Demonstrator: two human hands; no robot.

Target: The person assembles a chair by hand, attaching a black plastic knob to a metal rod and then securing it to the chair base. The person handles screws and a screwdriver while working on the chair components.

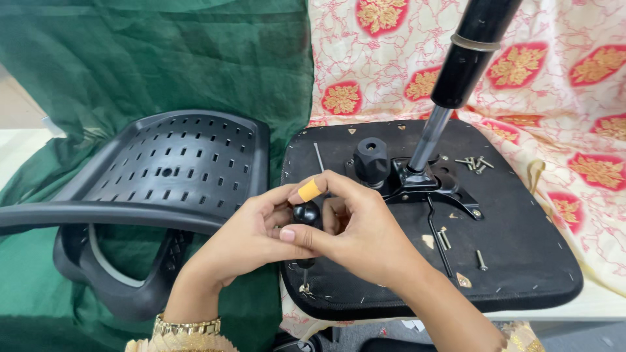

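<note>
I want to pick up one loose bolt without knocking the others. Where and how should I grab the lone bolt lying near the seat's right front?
Probably pinch the lone bolt across its shank, coming straight down from above. It lies flat on the upturned seat base, clear of the bolt pair and the lever rod to its left, so fingertips fit on either side.

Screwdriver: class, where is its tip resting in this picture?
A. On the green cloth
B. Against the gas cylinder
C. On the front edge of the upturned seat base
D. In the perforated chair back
C: both hands, left hand and right hand, grip the screwdriver upright, and its tip meets a screw at the front edge of the seat base, away from the chair back, gas cylinder and green cloth.
</note>
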